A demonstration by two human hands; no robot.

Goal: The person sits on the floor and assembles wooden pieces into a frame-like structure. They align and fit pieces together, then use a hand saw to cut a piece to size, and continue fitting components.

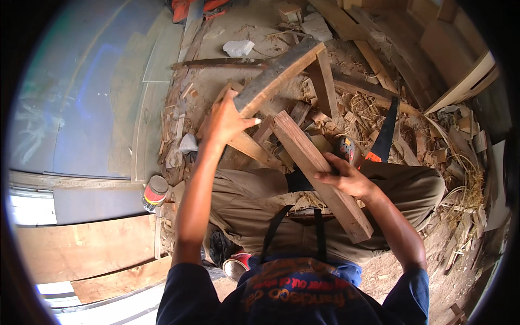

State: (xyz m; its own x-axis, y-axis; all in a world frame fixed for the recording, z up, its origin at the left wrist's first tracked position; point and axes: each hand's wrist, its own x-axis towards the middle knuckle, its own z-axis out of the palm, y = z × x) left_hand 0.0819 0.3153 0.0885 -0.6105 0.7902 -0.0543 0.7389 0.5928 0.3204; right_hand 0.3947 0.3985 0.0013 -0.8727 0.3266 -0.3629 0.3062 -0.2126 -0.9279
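My right hand (pixel 346 176) is closed around the side of a thick, squared timber block (pixel 309 157), which slants above my lap. The block's grooved far end points up and left. My left hand (pixel 225 119) is at the near end of a dark-topped wooden beam (pixel 281 76), thumb stretched out beneath that end and fingers partly hidden on its left side. A short wooden leg (pixel 324 86) stands under the beam's far end. A handsaw (pixel 385 130) with a dark blade and orange handle lies beyond my right knee.
Wood offcuts and shavings (pixel 352 105) litter the ground ahead. Large sheets (pixel 92 97) lie at the left, with a labelled can (pixel 156 189) at their edge. A white lump (pixel 238 49) sits farther off. Boards (pixel 455 59) lean at the far right.
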